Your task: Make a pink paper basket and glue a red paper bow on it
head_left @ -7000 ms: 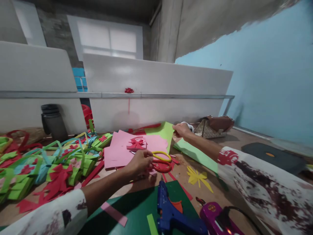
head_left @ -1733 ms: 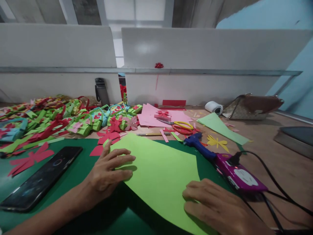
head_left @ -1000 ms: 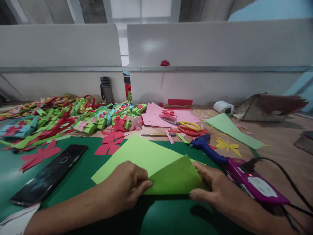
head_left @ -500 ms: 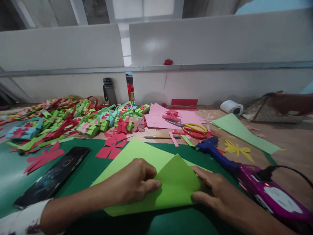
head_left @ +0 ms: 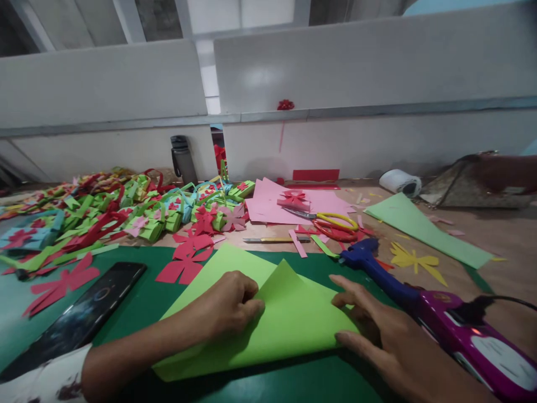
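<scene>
A light green paper sheet (head_left: pixel 289 319) lies folded over on the dark green cutting mat (head_left: pixel 142 285). My left hand (head_left: pixel 229 308) rests on its left part with fingers curled, thumb pressing the folded flap. My right hand (head_left: pixel 373 330) lies flat at the sheet's right corner, fingers spread and pressing the fold's edge. Neither hand lifts the paper off the mat.
A black phone (head_left: pixel 79 316) lies at the left on the mat. A blue glue gun (head_left: pixel 369 263) and a purple power strip (head_left: pixel 474 341) sit to the right. Scissors (head_left: pixel 331 221), a craft knife (head_left: pixel 272 239), pink sheets (head_left: pixel 268 201) and piles of paper baskets (head_left: pixel 104 212) lie behind.
The sheet's near corner has been folded up and over onto itself. Both hands moved along the fold; the right hand has flattened out at the right corner.
</scene>
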`<state>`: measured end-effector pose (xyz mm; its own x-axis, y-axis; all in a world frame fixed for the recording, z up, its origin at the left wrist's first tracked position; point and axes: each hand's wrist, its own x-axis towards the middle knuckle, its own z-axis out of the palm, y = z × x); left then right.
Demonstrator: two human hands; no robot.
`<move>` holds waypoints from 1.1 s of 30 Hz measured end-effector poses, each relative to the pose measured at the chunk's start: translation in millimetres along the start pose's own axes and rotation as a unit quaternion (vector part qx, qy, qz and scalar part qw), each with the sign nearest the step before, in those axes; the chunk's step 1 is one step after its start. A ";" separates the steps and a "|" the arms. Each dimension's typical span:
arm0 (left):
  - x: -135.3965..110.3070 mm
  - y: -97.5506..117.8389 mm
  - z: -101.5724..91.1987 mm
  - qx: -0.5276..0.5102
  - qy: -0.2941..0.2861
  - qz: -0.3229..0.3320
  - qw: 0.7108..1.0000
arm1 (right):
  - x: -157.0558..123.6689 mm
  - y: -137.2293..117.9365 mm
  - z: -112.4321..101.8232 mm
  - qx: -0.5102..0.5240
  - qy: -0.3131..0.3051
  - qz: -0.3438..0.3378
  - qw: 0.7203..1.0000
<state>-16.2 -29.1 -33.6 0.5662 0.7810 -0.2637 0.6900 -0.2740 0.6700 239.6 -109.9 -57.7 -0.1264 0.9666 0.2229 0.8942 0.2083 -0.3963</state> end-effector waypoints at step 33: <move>2.1 -5.4 6.2 0.136 0.080 -0.030 0.987 | -5.8 2.9 -0.4 -0.173 0.075 -0.356 0.915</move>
<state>-16.0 -29.5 -42.1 0.4571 0.8730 -0.1704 0.8278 -0.3475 0.4404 243.1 -114.9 -59.8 -0.6931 0.5672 0.4448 0.6934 0.6933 0.1963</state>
